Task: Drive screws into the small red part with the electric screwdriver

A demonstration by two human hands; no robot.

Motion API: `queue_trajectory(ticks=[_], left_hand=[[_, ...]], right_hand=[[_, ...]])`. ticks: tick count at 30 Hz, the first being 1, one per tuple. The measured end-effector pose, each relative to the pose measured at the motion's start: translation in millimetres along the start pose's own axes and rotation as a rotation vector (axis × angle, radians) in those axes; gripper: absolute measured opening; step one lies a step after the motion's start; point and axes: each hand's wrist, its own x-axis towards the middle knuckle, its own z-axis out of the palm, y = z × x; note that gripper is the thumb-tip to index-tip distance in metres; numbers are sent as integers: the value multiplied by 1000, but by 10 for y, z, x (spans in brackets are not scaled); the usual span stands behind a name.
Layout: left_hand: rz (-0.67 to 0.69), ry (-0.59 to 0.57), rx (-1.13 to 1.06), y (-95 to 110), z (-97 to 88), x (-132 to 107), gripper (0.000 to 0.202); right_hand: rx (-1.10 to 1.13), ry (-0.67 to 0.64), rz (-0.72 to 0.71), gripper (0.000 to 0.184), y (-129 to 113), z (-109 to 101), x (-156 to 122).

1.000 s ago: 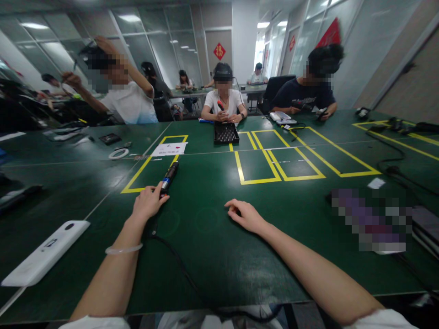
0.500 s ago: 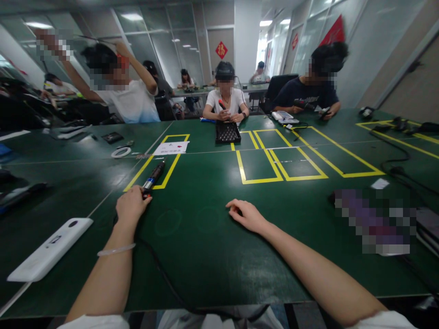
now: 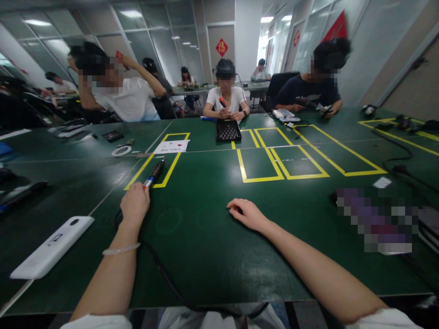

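Observation:
My left hand (image 3: 136, 204) is closed around the rear part of a corded electric screwdriver (image 3: 155, 174). Its dark body with a silver-blue band sticks out past my fingers, tip pointing away over a yellow-taped rectangle (image 3: 172, 169) on the table. The grip end is covered by my palm. From that hand a black cord (image 3: 161, 269) runs along the table toward my lap. My right hand (image 3: 249, 213) rests on the green tabletop (image 3: 206, 256), fingers loosely bent, thumb side apart, holding nothing. A white paper sign (image 3: 172, 146) lies beyond the screwdriver tip.
A white power bank-like box (image 3: 53, 246) with a cable lies at left. Across the table, a person (image 3: 226, 98) holds a red-handled tool above a black tray (image 3: 228, 131). More yellow tape outlines (image 3: 262, 179) mark the right side. A white tape roll (image 3: 121, 151) lies far left.
My left hand has turned slightly over the screwdriver, so its orange part is now mostly covered. My right hand stays put. The person at far left has lowered a raised arm toward the head.

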Motion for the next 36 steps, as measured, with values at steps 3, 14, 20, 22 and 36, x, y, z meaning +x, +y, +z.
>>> queue_trajectory(ticks=[3, 14, 20, 22, 36], left_hand=[[78, -79, -339, 278, -91, -82, 41], [671, -937, -1015, 1492, -366, -902, 56], [634, -923, -1121, 1543, -232, -1019, 55], [608, -898, -1152, 1541, -206, -1038, 53], [748, -649, -1002, 1573, -341, -1125, 22]], right_hand=[[17, 2, 1, 14, -5, -2, -4], [227, -47, -33, 31, -42, 47, -47], [241, -57, -80, 9, -75, 44, -38], [284, -56, -76, 10, -95, 39, -39], [512, -37, 110, 17, -104, 7, -25]])
